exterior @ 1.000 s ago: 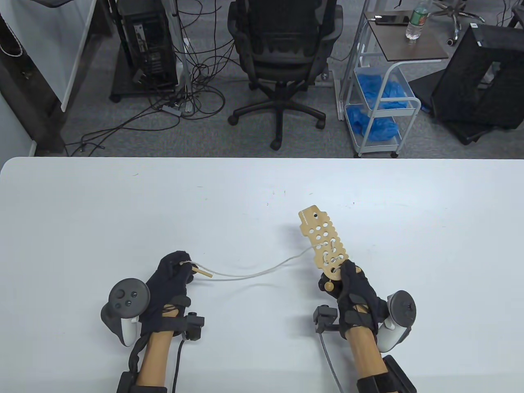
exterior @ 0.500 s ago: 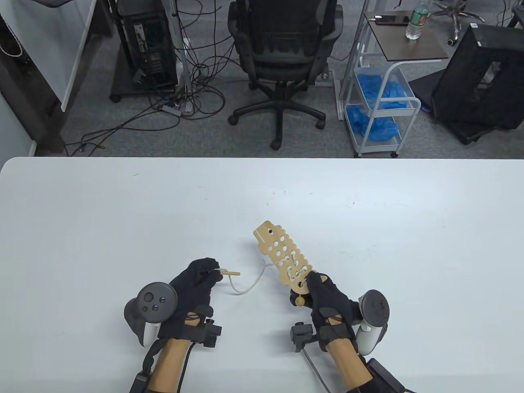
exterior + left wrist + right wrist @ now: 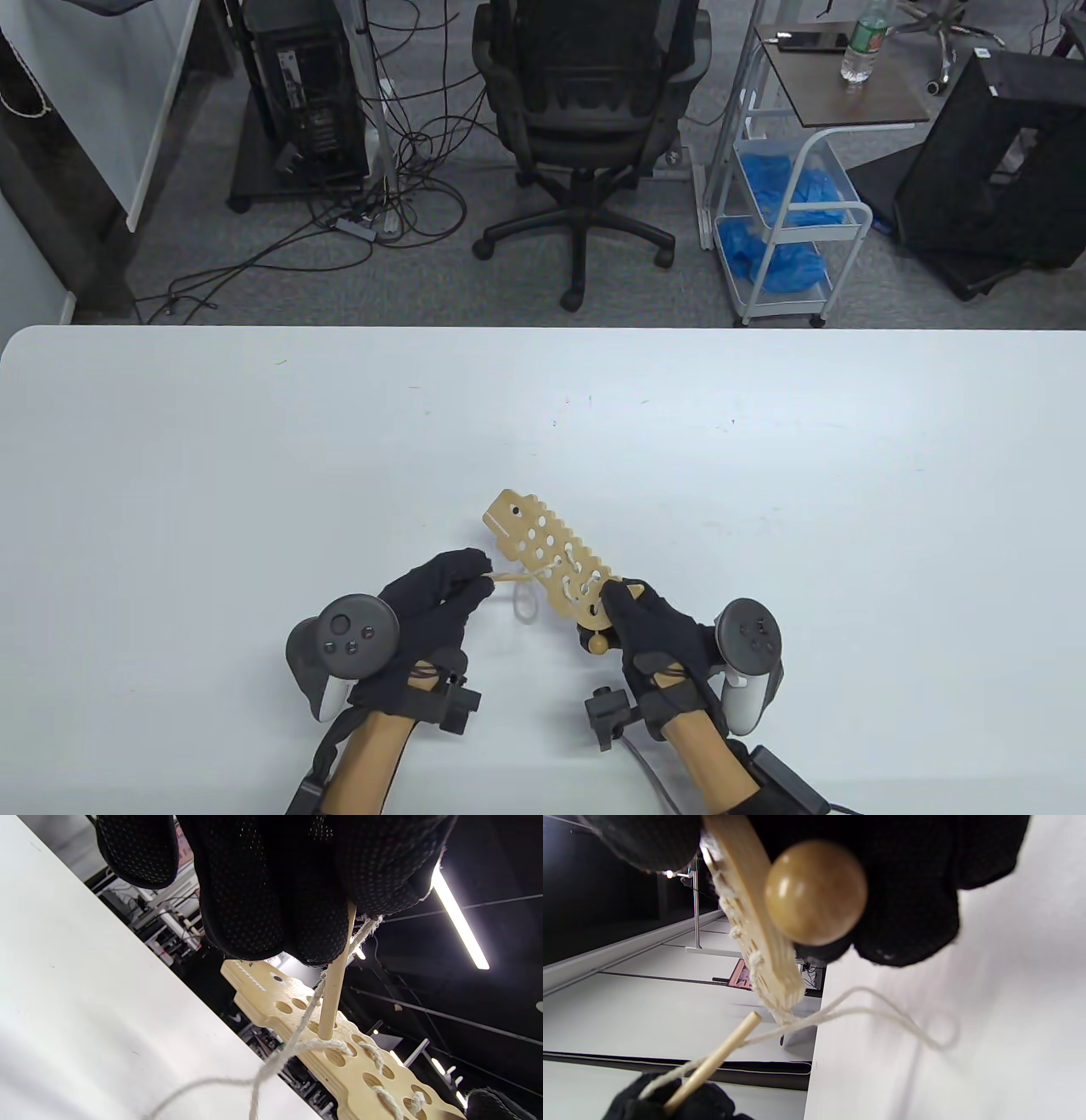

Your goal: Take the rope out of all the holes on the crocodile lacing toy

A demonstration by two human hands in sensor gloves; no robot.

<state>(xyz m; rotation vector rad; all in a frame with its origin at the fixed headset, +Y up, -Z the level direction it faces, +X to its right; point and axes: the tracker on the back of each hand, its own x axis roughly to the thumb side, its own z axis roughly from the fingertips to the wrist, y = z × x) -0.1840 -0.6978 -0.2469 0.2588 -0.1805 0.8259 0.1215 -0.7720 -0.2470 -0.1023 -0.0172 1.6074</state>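
From above, a gloved right hand grips the tail of a pale wooden crocodile lacing board, raised over the white table to bare its holes. Left wrist view: the left hand pinches the thin wooden lacing needle, its tip at a hole, seemingly to back the white rope out. Right wrist view: the rope's round wooden stopper bead sits beside the board's held end.

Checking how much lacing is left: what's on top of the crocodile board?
White rope still zigzags through holes in the board near the right hand. The tail end under that hand's fingers is hidden.
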